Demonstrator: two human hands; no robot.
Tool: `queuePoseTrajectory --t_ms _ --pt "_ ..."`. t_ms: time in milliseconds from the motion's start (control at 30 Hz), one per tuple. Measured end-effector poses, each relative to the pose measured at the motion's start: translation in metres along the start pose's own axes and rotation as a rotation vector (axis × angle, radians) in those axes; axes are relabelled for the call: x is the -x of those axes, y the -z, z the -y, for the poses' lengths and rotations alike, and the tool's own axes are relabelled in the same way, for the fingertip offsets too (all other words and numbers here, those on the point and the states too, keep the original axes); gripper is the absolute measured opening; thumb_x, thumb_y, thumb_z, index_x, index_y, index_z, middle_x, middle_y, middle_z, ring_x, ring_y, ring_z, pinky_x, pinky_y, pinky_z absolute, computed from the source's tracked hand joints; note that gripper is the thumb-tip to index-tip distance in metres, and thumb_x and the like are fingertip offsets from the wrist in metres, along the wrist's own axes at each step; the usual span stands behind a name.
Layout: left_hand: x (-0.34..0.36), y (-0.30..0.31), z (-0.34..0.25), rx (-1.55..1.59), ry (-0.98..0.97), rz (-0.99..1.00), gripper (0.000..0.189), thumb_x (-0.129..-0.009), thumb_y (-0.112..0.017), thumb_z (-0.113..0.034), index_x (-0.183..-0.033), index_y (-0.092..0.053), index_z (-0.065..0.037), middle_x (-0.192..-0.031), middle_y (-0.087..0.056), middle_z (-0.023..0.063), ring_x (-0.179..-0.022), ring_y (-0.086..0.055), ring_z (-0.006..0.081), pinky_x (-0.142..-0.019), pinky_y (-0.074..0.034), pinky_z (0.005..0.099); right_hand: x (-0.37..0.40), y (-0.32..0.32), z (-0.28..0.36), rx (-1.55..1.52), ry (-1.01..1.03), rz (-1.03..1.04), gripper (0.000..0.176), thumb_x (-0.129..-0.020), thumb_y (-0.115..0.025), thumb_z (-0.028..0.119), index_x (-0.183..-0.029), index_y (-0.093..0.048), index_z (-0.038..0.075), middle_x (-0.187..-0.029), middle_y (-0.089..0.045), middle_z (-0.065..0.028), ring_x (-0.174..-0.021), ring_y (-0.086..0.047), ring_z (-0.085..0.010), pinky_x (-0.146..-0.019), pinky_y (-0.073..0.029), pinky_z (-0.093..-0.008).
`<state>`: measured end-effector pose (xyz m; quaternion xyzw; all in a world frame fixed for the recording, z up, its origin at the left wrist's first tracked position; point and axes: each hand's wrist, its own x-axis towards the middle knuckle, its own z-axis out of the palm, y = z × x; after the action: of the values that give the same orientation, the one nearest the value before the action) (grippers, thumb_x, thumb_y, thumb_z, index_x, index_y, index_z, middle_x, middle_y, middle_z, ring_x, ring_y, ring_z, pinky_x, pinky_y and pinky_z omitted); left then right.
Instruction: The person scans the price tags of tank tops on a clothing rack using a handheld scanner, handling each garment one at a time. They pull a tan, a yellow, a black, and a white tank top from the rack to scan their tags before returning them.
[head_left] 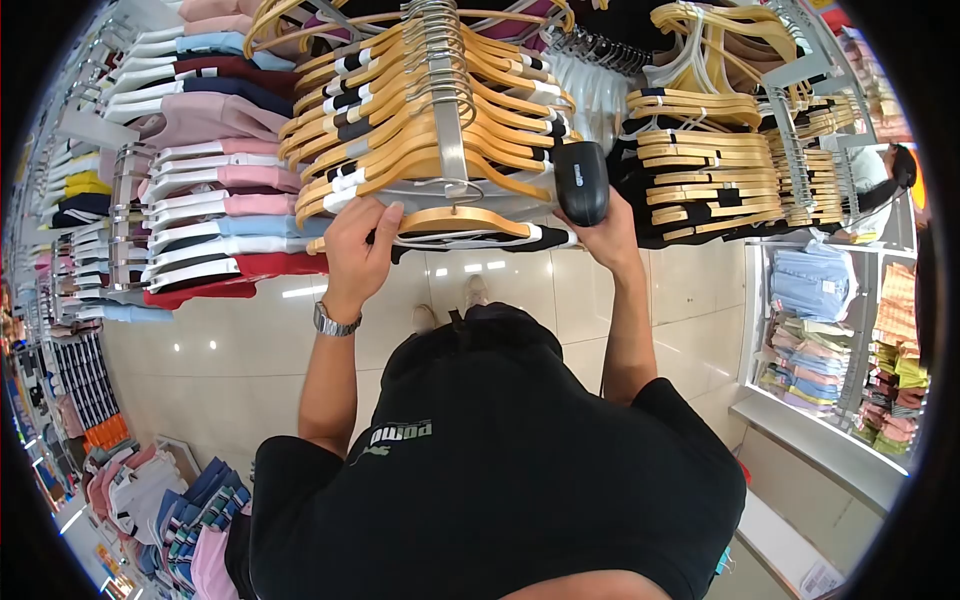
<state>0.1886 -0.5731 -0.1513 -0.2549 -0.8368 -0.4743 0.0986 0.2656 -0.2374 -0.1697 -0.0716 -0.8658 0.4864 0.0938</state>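
Observation:
My left hand [358, 245], with a metal-band watch [337, 320] on the wrist, is closed on the left side of the front wooden hanger [470, 217]. Its fingertips are partly hidden behind the hanger and the dark garment [550, 238] on it. My right hand [608, 235] grips a black handheld barcode scanner [581, 182], held upright at the right end of the same hanger. Behind, several more wooden hangers [400, 160] hang in a row on a metal rail arm [449, 145].
Pink, white and red garments on white hangers [215, 205] crowd the left. More wooden hangers [710, 175] with dark clothes hang at right. Shelves of folded clothes [805, 360] stand far right, beside a person in white [880, 195]. Glossy tiles [690, 300] cover the floor.

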Motion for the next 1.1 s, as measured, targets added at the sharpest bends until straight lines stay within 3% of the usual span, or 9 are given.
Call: queuePoseTrajectory --t_ms 100,233,433,700,1100 --pt "0.0 0.001 -0.001 -0.017 -0.025 -0.022 0.033 -0.097 -0.063 -0.015 -0.07 -0.057 0.003 -0.065 -0.051 0.013 -0.062 -0.046 0.0299 -0.058 -0.038 0.0372 -0.002 -0.007 -0.012 0.111 0.132 0.037 0.043 -0.074 -0.089 0.012 -0.108 -0.064 0.0 -0.092 -0.071 -0.0074 -0.081 -0.062 -0.0113 -0.078 -0.053 -0.0288" --pt "0.001 0.004 -0.002 -0.04 -0.029 -0.023 0.033 -0.096 -0.064 -0.015 -0.07 -0.057 0.003 -0.063 -0.049 0.013 -0.061 -0.045 0.0296 -0.057 -0.038 0.0373 -0.002 -0.011 -0.008 -0.014 0.04 0.133 0.044 -0.075 -0.088 0.01 -0.11 -0.064 0.0 -0.097 -0.072 -0.0068 -0.084 -0.062 -0.0108 -0.08 -0.053 -0.0287" --pt "0.003 0.002 -0.004 -0.023 -0.03 -0.04 0.033 -0.095 -0.065 -0.013 -0.069 -0.056 0.003 -0.061 -0.048 0.0134 -0.059 -0.044 0.0298 -0.056 -0.037 0.0378 0.005 -0.003 -0.001 -0.082 -0.001 0.11 0.042 -0.075 -0.088 0.011 -0.107 -0.063 0.0 -0.093 -0.07 -0.0042 -0.082 -0.061 -0.0093 -0.077 -0.052 -0.0274" --pt "0.001 0.006 -0.001 -0.049 -0.049 -0.052 0.032 -0.094 -0.067 -0.011 -0.067 -0.054 0.003 -0.06 -0.046 0.0134 -0.056 -0.042 0.0289 -0.053 -0.035 0.0378 0.027 0.042 0.005 -0.07 -0.035 -0.068 0.041 -0.076 -0.087 0.007 -0.106 -0.062 -0.001 -0.093 -0.07 -0.004 -0.081 -0.061 -0.0098 -0.077 -0.052 -0.027" --pt "-0.006 0.002 0.002 -0.084 -0.077 -0.087 0.029 -0.092 -0.065 -0.004 -0.068 -0.053 0.005 -0.059 -0.044 0.0129 -0.054 -0.041 0.027 -0.053 -0.033 0.0367 0.111 0.127 -0.006 0.048 -0.279 -0.259 0.034 -0.075 -0.087 0.004 -0.102 -0.068 -0.001 -0.092 -0.07 -0.0037 -0.083 -0.063 -0.012 -0.079 -0.051 -0.0276"
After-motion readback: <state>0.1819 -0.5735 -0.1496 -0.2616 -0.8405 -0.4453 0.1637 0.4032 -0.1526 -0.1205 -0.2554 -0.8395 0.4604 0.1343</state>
